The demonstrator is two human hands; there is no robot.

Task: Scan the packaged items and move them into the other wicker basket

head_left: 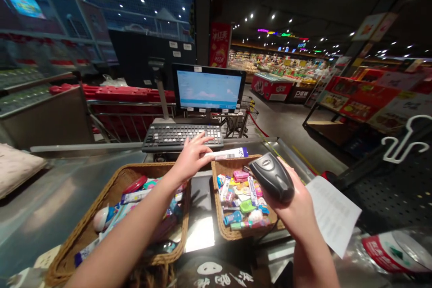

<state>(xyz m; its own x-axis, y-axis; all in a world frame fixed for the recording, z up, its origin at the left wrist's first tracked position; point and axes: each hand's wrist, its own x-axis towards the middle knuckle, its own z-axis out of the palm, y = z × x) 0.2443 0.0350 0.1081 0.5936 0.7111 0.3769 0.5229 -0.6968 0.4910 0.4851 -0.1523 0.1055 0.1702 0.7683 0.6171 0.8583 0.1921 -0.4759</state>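
Observation:
My left hand (194,155) reaches over the near right of a black keyboard (168,136), its fingers stretched across the keys. Between its thumb and fingers it keeps hold of a slim white and purple packet (229,153), which points right. In my right hand (299,207) is a black barcode scanner (272,176), gripped above the right side of a wicker basket (219,222) of small sweets and toys. A larger wicker basket (113,177) lies under my left forearm, with long packets and a toy-topped item inside; my arm hides part of its contents.
Behind the keyboard stands a lit monitor (209,89). A printed paper sheet (332,211) and a large bottle with a red label (394,252) are at the right, below a white hanger hook (405,141). A cushion (16,168) lies far left.

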